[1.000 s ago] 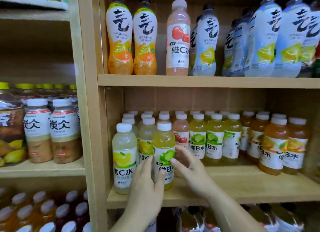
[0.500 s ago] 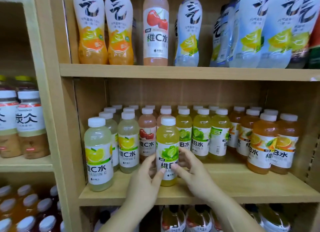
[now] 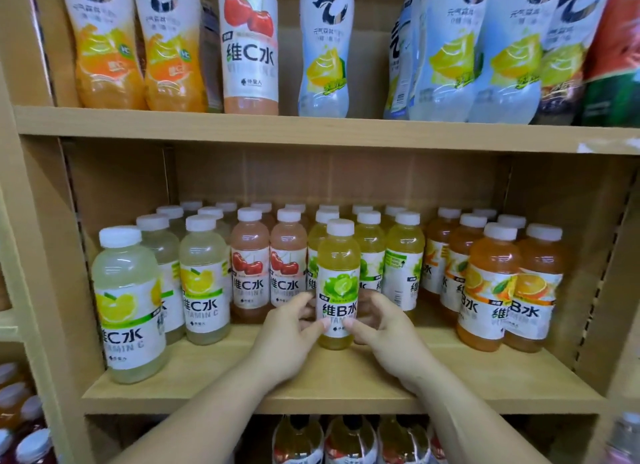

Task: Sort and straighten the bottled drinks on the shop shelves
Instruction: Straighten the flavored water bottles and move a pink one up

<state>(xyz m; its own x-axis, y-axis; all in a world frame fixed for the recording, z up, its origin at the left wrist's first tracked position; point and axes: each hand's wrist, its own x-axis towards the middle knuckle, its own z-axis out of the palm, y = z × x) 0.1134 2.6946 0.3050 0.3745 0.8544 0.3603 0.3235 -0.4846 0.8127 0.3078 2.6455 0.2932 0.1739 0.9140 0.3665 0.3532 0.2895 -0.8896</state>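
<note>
Both the left hand [image 3: 287,339] and right hand [image 3: 384,335] grip the lime bottle [image 3: 338,256] (upright) on the shelf [image 3: 346,384].

The lime bottle [image 3: 338,283], yellow-green with a white cap, stands upright on the middle shelf [image 3: 450,377] ahead of its row, label outward, held low between the left hand [image 3: 287,339] and the right hand [image 3: 388,332]. Lemon bottles [image 3: 204,283], cherry bottles [image 3: 250,266] and orange bottles [image 3: 491,290] stand upright in rows alongside.
</note>
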